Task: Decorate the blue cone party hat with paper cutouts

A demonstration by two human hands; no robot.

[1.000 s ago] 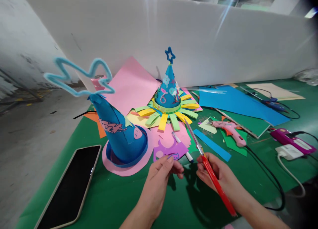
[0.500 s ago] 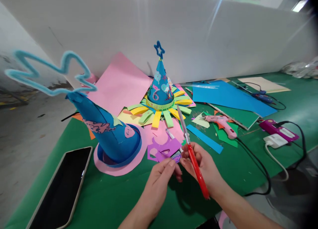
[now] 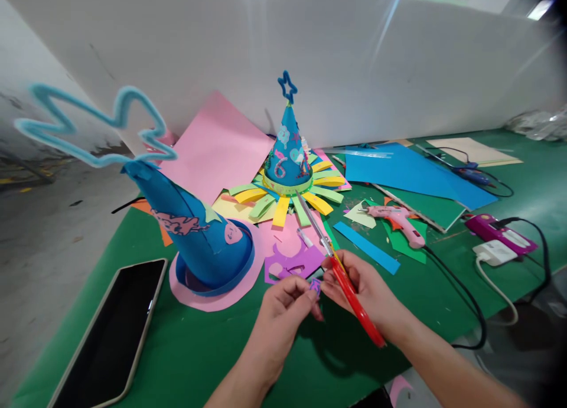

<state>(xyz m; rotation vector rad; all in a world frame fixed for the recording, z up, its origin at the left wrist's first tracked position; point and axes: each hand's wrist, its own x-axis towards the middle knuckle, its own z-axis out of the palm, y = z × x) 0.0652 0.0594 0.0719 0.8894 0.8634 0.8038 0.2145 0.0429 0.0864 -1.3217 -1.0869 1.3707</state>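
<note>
Between the thumb and fingers of my left hand [image 3: 286, 313] is a small purple paper cutout [image 3: 315, 286] with darker line marks. My right hand [image 3: 365, 290] holds red-handled scissors [image 3: 354, 299], their blades pointing up and to the left, and its fingertips are close beside the cutout. Just beyond my hands lies a purple paper sheet [image 3: 305, 259] with holes cut in it. To the left, a blue cone hat [image 3: 195, 237] with a pink brim leans over, topped by a light blue fuzzy wire shape [image 3: 119, 110].
A decorated blue cone hat [image 3: 287, 148] with yellow and green strips stands behind. A pink glue gun [image 3: 398, 216] and its cable lie at the right, near a purple device [image 3: 500, 234]. A phone [image 3: 113, 331] lies front left. Blue card [image 3: 416, 175] is back right.
The scissors have tilted further left, with their handles shifted right. The small purple cutout has turned between my left fingers. The whole view has shifted slightly.
</note>
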